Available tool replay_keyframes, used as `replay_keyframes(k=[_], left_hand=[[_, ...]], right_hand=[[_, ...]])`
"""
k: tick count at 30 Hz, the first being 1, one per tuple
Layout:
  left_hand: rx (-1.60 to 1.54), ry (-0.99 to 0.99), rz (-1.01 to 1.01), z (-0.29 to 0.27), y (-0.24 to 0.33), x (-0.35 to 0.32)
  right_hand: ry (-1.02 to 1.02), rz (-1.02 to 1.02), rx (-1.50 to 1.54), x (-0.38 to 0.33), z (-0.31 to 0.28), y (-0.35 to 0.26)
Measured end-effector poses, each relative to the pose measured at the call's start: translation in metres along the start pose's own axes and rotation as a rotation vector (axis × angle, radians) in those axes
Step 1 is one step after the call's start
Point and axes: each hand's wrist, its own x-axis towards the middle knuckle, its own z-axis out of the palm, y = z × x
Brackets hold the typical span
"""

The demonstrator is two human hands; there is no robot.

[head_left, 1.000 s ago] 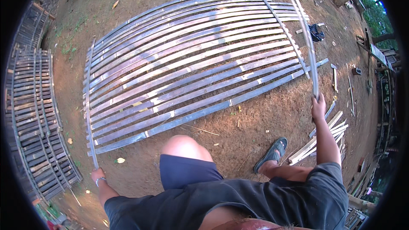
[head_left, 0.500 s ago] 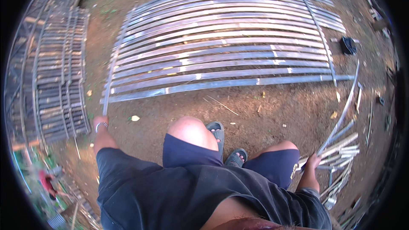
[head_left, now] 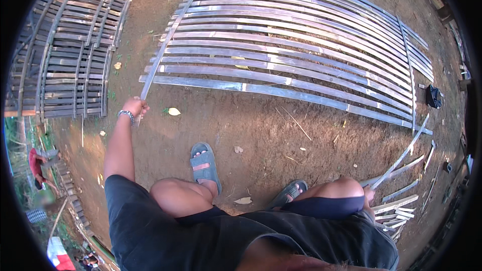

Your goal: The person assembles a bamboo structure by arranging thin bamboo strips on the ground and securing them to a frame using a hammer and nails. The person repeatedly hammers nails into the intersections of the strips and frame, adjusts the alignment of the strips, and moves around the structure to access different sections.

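A large lattice of flat split-bamboo slats (head_left: 271, 91) lies on the ground ahead of me. Along its left side runs a bamboo cross strip (head_left: 157, 62); my left hand (head_left: 134, 107) is closed around the near end of it, where it sticks out past the slats. A bracelet circles that wrist. My right hand (head_left: 369, 195), low at the right beside my knee, grips a long thin bamboo strip (head_left: 399, 161) that slants away toward the lattice's near right corner. My knee and sleeve partly hide the right fingers.
Cut bamboo pieces (head_left: 401, 203) lie piled beside my right hand. A black bag (head_left: 434, 96) sits past the lattice's right side. At the left stands a darker slatted bamboo panel (head_left: 75, 65). A person in red (head_left: 36, 163) is farther left. My sandalled foot (head_left: 205, 166) is on bare soil.
My view has turned and the lattice now sits slantwise. My left foot has come out to the left, with my legs farther apart. Both hands keep hold of their bamboo strips.
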Motion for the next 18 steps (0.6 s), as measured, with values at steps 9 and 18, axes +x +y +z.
replay_keyframes(k=[9,18], left_hand=[[-0.118,0.012,0.260,-0.047,0.023,-0.040],[0.058,0.099,0.309,-0.113,0.085,-0.074]], right_hand=[[0.154,-0.498,0.406,-0.094,-0.071,-0.051],[-0.124,-1.116,0.481,-0.176,-0.118,-0.101]])
